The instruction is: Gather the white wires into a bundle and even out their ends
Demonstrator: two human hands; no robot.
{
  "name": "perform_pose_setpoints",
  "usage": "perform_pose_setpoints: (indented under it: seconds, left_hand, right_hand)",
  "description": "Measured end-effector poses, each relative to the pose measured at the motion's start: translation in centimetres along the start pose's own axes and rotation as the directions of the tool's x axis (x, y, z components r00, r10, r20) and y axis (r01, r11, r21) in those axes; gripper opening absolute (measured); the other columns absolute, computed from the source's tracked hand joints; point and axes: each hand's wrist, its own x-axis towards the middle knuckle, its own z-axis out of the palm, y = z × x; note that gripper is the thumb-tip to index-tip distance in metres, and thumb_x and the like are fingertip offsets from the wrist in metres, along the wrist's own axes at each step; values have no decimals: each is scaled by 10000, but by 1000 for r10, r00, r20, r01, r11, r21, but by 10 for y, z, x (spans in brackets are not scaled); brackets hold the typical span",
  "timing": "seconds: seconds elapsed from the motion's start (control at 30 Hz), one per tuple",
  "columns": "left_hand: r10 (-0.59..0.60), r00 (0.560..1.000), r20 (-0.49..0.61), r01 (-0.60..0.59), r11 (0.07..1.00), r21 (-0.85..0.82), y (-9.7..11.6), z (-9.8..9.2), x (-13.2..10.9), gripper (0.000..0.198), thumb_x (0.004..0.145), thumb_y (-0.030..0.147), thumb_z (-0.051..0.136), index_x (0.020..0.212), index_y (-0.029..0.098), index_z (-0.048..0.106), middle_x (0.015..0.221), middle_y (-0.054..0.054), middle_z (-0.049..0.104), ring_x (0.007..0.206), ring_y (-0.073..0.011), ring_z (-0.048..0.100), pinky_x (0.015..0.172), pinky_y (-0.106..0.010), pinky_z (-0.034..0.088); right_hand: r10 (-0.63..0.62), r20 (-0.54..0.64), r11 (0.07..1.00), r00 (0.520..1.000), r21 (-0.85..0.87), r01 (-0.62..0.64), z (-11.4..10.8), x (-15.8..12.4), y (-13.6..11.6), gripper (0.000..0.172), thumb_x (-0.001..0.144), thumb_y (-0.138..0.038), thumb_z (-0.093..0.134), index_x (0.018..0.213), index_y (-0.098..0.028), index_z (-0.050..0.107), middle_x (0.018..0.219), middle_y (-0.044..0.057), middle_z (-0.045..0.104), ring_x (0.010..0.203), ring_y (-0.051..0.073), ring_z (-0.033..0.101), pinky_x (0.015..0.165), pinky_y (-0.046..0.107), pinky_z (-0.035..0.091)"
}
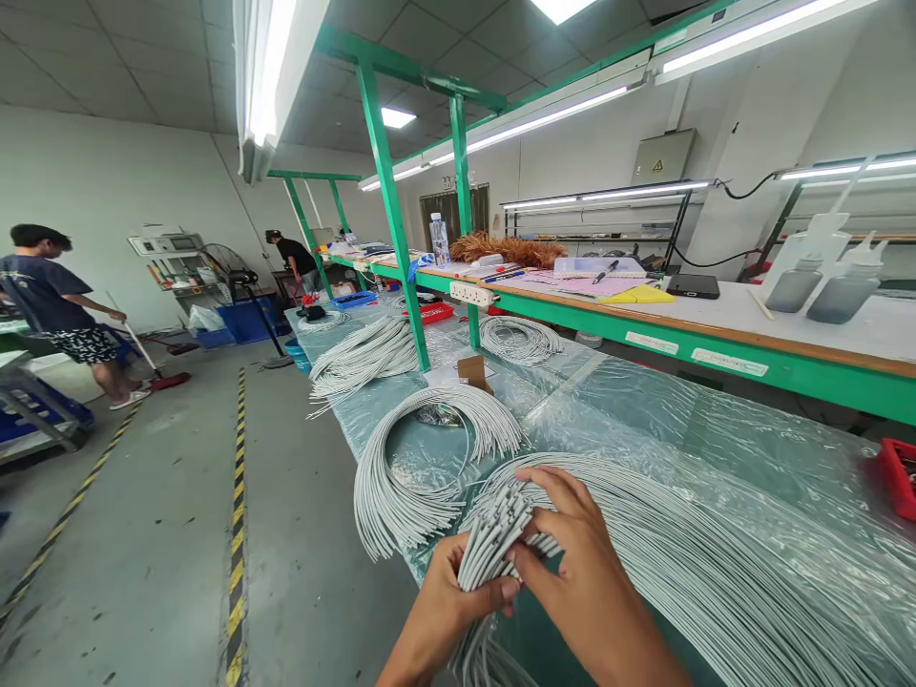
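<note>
Coiled grey cables (368,477) block the right hand (579,572) ahead; free room lies above.

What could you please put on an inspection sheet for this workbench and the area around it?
Surface: long table under clear plastic sheeting.
Job's things: grey-white wire bundle in hand; coiled grey-white wires lie further along.
Clutter: cardboard piece and red tray on the sheeting.
Grippers: left hand grips the bundle from below; right hand presses on it from above.
Cables: black cable runs along the wall.
Surroundings: green-framed workbench with a power strip; a person sweeping and another person; hazard-striped floor tape.
</note>
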Motion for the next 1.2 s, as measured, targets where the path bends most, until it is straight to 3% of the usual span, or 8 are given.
perform_pose_setpoints:
  seconds: [0.07,0.23,0.47,0.63,0.7,0.93,1.07,1.2]
  left_hand:
    - [3,1000,0,-3,1000,8,1,-1,0,176,592,262,745,674,135,653,496,25,559,471,-96,485,500,-207,400]
    - [8,1000,3,-8,1000,14,4,0,1,168,595,280,741,614,142,648,504,13,583,499,-111,510,521,-215,404]
    - [-31,998,-62,32,999,5,8,6,4,190,562,283,752,584,128,645,501,1,596,479,-109,501,525,-223,396]
    - [-8,1000,-17,7,1000,-24,8,6,8,153,609,253,725,589,124,644,491,19,559,492,-105,485,534,-218,407]
    - [8,1000,-15,-8,1000,-30,7,6,9,128,603,220,726,601,123,644,502,27,549,504,-101,476,536,-208,403]
    - [10,1000,-16,-11,996,-90,5,8,9,111,566,150,737,600,132,633,513,48,533,497,-81,445,510,-179,391]
    - [1,1000,20,0,999,-40,4,5,8,132,556,195,749,579,128,637,511,31,557,492,-95,470,511,-198,402]
    - [-5,1000,7,5,999,40,3,2,7,170,584,268,739,572,127,645,486,18,560,495,-105,482,519,-211,404]
  right_hand:
    - [57,9,993,998,102,-58,-6,2,-1,136,713,-134,554,610,-220,572,1177,56,550,1118,307,454,780,467,475]
    - [135,-26,969,990,214,-126,-22,5,-2,122,782,-259,522,683,-243,592,1174,61,533,1119,299,445,492,286,481]
    - [5,-193,1000,981,-11,-7,-19,6,5,112,833,-265,472,792,-238,573,1116,71,547,1067,268,474,803,443,434]
    - [-234,-404,955,884,-267,130,-3,-6,0,63,781,-198,533,740,-218,576,1150,82,544,1092,294,454,915,525,323]
    - [-272,-387,938,881,-313,152,3,-11,-3,117,778,-200,547,670,-225,585,1138,69,573,1093,297,457,949,550,265]
    - [-185,-239,937,953,-335,98,13,-18,-1,140,809,-245,517,710,-236,617,1263,60,506,1180,341,365,934,599,229]
    - [-155,-113,971,982,-203,130,6,-15,4,126,771,-198,559,659,-247,589,1280,20,459,1195,338,316,894,603,275]
    - [-117,-140,987,983,-123,100,-12,-8,6,130,807,-279,540,686,-252,579,1254,33,462,1204,343,286,876,620,288]
